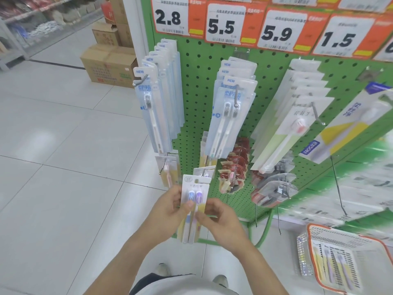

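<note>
Before the perforated pegboard [197, 67], both hands [168, 207] [219, 216] pinch a flat glossy toothbrush pack [194, 201].

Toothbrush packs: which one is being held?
The twin pack with blue and purple heads, pinched by left hand and right hand; others hang on hooks or lie in a basket.

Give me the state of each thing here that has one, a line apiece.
toothbrush pack, sealed, held upright off the hooks.
left hand, grips the pack's left edge.
right hand, pinches the pack's right edge.
basket, on the floor, holding more packs.
cardboard box, closed, on the floor.
</note>
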Demonstrator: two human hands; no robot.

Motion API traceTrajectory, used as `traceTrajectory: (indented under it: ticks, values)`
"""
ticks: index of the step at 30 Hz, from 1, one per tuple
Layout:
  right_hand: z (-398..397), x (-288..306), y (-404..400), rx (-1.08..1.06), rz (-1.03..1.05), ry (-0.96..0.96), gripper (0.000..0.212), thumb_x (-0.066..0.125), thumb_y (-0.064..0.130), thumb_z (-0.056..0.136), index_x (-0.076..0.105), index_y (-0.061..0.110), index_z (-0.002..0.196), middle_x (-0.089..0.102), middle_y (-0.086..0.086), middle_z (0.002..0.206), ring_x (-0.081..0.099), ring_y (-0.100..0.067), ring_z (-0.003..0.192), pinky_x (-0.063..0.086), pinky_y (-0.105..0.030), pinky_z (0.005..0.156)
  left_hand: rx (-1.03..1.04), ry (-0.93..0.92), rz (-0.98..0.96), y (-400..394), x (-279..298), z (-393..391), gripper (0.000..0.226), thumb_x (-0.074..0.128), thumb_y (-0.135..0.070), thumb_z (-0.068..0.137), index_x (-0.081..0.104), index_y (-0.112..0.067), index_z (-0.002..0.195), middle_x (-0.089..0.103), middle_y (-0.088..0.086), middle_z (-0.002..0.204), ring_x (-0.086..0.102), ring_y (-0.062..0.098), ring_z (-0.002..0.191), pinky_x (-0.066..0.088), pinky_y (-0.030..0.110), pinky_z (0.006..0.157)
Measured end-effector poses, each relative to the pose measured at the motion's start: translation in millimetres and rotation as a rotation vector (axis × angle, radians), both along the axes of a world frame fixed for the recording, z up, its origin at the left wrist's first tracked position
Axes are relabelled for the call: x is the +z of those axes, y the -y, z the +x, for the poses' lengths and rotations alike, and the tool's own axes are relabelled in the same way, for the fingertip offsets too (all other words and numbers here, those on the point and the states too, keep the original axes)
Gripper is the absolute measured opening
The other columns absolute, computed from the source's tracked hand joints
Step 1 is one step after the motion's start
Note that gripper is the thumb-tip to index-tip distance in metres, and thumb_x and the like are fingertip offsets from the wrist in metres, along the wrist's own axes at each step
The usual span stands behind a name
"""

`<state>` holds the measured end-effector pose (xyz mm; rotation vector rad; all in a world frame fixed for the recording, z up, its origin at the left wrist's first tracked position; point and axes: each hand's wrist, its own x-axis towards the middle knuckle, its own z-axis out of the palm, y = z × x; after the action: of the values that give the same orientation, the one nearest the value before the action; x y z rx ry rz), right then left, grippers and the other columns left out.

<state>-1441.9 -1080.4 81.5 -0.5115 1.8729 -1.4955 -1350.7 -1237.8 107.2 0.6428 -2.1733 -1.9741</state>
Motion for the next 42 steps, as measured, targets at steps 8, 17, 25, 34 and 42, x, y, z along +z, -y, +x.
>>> traceTrajectory:
  ticks: [8,17,25,34,42]
  values:
    - [-20.0,7.6,7.5,-0.086,0.029,-0.167,0.014,0.069,0.025,0.095,0.067,0.024,0.109,0.075,0.014,0.099,0.068,0.000,0.093,0.051,-0.014,0.082,-0.020,0.086,-0.154,8.2,-24.6,-20.0,0.024,0.058,-0.025,0.100,0.056,-0.030,0.124,0.070,-0.013,0.121,0.064,0.005,0.115,0.050,0.037,0.101]
    - [-31.1,2.1,28.2,-0.160,0.336,-0.546,0.041,0.042,0.044,0.105,0.060,0.016,0.080,0.060,0.002,0.063,0.053,-0.011,0.058,0.035,-0.031,0.056,-0.037,0.133,-0.269,0.3,-38.8,-37.2,0.016,0.052,-0.019,0.104,0.052,-0.026,0.119,0.068,-0.010,0.111,0.064,0.014,0.105,0.050,0.027,0.091]
    - [-35.8,7.8,31.5,-0.201,0.359,-0.611,0.039,0.045,0.045,0.105,0.052,0.026,0.071,0.052,0.006,0.054,0.048,-0.008,0.050,0.029,-0.020,0.048,0.093,0.007,-0.236,-10.0,-44.9,-29.8,0.030,0.053,-0.024,0.104,0.051,-0.025,0.133,0.068,-0.015,0.120,0.065,0.004,0.108,0.054,0.029,0.091]
    - [-46.1,6.2,43.0,-0.190,0.474,-0.593,0.034,0.041,0.037,0.107,0.059,0.019,0.085,0.050,0.009,0.060,0.050,-0.023,0.060,0.027,-0.031,0.050,0.045,0.089,-0.324,-0.2,-43.3,-46.7,0.024,0.054,-0.028,0.103,0.054,-0.028,0.127,0.070,-0.015,0.109,0.064,0.001,0.099,0.053,0.029,0.088]
    - [-47.5,7.5,47.3,-0.223,0.569,-0.553,0.039,0.039,0.034,0.107,0.065,0.008,0.092,0.057,-0.005,0.072,0.049,-0.028,0.068,0.031,-0.033,0.061,-0.009,0.152,-0.381,2.9,-43.2,-57.4,0.017,0.055,-0.025,0.102,0.056,-0.026,0.120,0.063,-0.017,0.088,0.059,0.007,0.080,0.043,0.018,0.066]
